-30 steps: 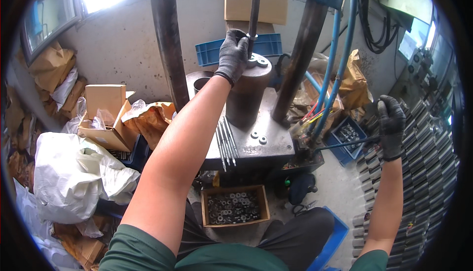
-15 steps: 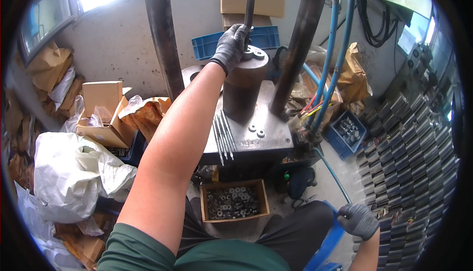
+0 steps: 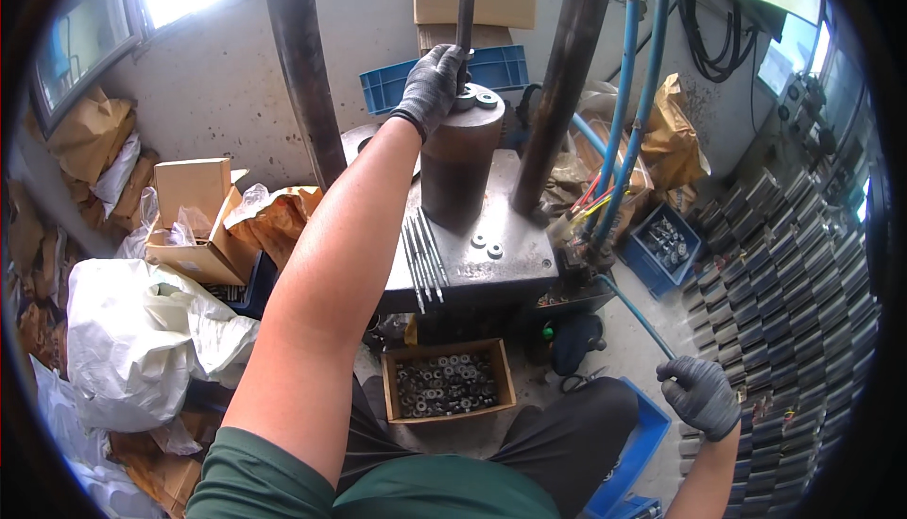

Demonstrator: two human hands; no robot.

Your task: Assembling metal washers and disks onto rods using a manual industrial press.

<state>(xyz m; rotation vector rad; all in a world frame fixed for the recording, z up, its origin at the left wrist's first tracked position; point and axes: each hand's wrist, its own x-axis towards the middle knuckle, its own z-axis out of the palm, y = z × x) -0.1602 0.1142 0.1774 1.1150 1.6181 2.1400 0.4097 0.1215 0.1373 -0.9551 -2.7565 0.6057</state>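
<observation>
My left hand, in a grey knit glove, is closed at the lower end of a dark vertical bar. What its fingers grip there is hidden. Right below stands a thick steel cylinder, with small metal rings on its top. Several thin silver rods lie side by side on the steel base, left of two more small rings. Down at the right, my gloved right hand is curled at the end of a thin blue-green lever.
Dark pillars flank the cylinder. A carton full of small metal rings stands on the floor before me. At the right are a blue bin of parts and stacked metal pieces. White sacks and boxes crowd the left.
My right hand has shifted slightly up and right, and the lever's end is higher. The view has moved a little; my left hand stays by the bar's lower end.
</observation>
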